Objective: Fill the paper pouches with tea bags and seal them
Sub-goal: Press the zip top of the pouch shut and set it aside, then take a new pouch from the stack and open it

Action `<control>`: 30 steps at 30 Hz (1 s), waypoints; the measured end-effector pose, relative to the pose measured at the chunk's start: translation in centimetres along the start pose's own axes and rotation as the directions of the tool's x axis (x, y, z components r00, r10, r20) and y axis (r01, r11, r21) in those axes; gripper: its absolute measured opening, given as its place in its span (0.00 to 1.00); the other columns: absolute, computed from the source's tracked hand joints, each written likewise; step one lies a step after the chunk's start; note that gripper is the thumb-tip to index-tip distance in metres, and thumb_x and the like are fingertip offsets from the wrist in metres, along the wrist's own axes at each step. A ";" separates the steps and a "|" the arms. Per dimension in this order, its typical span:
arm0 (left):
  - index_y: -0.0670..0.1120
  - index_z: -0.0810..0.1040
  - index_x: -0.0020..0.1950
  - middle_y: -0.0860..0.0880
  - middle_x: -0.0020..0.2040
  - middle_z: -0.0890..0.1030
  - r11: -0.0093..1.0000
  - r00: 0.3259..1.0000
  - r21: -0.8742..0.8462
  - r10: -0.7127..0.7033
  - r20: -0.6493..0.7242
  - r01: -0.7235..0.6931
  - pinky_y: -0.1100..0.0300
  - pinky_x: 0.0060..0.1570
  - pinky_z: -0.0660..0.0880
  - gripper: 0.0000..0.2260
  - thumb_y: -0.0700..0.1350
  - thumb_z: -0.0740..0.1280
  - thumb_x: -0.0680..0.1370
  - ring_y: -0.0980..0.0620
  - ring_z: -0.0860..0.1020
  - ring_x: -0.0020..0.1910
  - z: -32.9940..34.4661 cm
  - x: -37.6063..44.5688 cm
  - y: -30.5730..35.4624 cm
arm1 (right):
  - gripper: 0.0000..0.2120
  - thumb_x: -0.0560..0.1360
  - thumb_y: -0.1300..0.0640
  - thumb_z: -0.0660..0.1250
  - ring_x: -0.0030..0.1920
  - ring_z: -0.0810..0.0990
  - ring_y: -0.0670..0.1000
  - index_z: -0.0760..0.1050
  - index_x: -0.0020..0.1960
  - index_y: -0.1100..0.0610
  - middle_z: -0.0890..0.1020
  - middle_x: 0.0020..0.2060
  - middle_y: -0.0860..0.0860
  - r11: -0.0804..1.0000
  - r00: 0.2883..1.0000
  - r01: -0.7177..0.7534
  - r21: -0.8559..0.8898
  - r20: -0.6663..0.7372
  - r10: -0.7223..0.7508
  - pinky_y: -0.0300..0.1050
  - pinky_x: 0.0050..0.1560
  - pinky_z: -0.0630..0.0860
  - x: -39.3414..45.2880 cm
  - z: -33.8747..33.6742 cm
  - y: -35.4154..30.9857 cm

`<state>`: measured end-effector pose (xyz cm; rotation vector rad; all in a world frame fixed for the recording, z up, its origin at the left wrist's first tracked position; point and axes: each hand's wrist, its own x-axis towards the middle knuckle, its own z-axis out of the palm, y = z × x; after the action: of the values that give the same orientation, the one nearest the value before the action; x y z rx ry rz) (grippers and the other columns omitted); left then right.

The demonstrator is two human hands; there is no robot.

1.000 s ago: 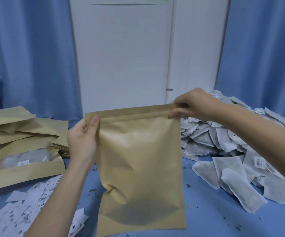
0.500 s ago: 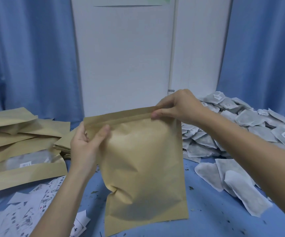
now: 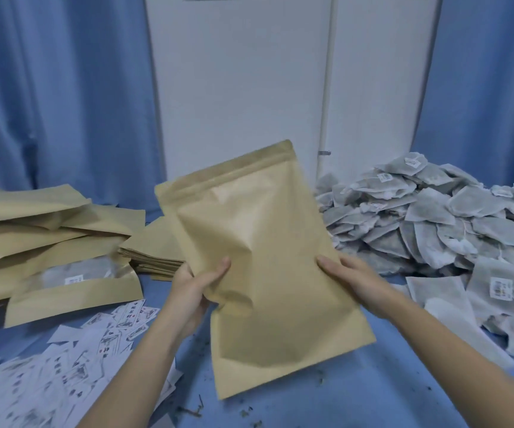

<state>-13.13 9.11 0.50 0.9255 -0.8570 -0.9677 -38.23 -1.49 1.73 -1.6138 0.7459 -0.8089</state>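
One pouch (image 3: 259,257) upright, centre | left hand (image 3: 192,290) grips its 9 o'clock edge | right hand (image 3: 354,279) grips 3 o'clock edge | one tea-bag heap (image 3: 428,223) at 3 o'clock.

My left hand (image 3: 195,288) and right hand (image 3: 350,278) are bare, forearms uncovered, no sleeves, rings, watch or gloves showing.
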 end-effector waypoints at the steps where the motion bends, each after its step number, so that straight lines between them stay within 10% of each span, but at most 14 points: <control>1: 0.39 0.78 0.58 0.45 0.48 0.84 1.000 1.000 -0.011 -0.015 -0.009 0.015 0.57 0.39 0.78 0.23 0.45 0.72 0.65 0.49 0.83 0.43 0.3 0.1 0.4 | 0.21 0.67 0.46 0.72 0.49 0.83 0.51 0.78 0.56 0.54 0.84 0.51 0.51 0.998 1.000 0.013 0.064 -0.018 -0.012 0.41 0.45 0.77 -0.1 0.3 0.9; 8: 0.40 0.84 0.48 0.41 0.48 0.83 0.941 0.967 -0.234 -0.221 0.130 0.246 0.54 0.42 0.79 0.24 0.60 0.62 0.73 0.43 0.82 0.45 -3.2 -0.2 3.6 | 0.15 0.70 0.56 0.68 0.42 0.84 0.54 0.78 0.54 0.61 0.84 0.47 0.58 0.885 0.998 0.011 0.466 -0.065 0.021 0.44 0.36 0.79 1.5 4.3 1.1; 15: 0.38 0.71 0.66 0.34 0.61 0.76 0.756 0.995 -0.654 -0.056 -0.086 -0.014 0.38 0.55 0.73 0.32 0.64 0.54 0.77 0.32 0.76 0.59 -12.7 0.3 6.7 | 0.13 0.80 0.59 0.59 0.49 0.82 0.54 0.72 0.61 0.64 0.79 0.58 0.59 0.873 0.993 -0.074 0.482 0.121 0.017 0.49 0.52 0.79 15.0 24.0 -9.8; 18: 0.41 0.64 0.70 0.36 0.57 0.79 0.783 0.964 -0.613 -0.065 -0.258 -0.111 0.43 0.51 0.73 0.29 0.62 0.53 0.79 0.36 0.79 0.54 -14.6 2.3 8.8 | 0.24 0.81 0.44 0.52 0.57 0.79 0.60 0.62 0.69 0.60 0.75 0.61 0.61 0.944 0.943 -0.103 0.313 0.331 -0.007 0.52 0.58 0.76 18.0 33.4 -13.2; 25: 0.42 0.70 0.56 0.41 0.57 0.77 0.890 0.933 -0.457 -0.162 -0.321 -0.003 0.45 0.46 0.75 0.13 0.52 0.58 0.81 0.37 0.79 0.50 -16.3 5.8 8.0 | 0.22 0.79 0.47 0.55 0.54 0.76 0.56 0.68 0.67 0.59 0.76 0.52 0.55 0.986 0.989 0.043 -0.162 0.145 -0.019 0.50 0.58 0.71 21.6 34.7 -7.3; 30: 0.40 0.61 0.72 0.37 0.69 0.67 0.888 0.906 -0.428 -0.309 -0.291 0.166 0.42 0.56 0.71 0.23 0.48 0.61 0.80 0.31 0.71 0.63 -13.8 8.8 4.4 | 0.26 0.78 0.49 0.59 0.68 0.67 0.57 0.63 0.71 0.63 0.69 0.69 0.58 0.687 0.990 0.114 -0.717 0.027 -0.136 0.44 0.65 0.63 24.1 26.4 -0.7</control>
<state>3.45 5.57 1.10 0.8285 -0.2254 -1.0972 -2.81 -6.58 1.57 -2.3889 1.0665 -0.6627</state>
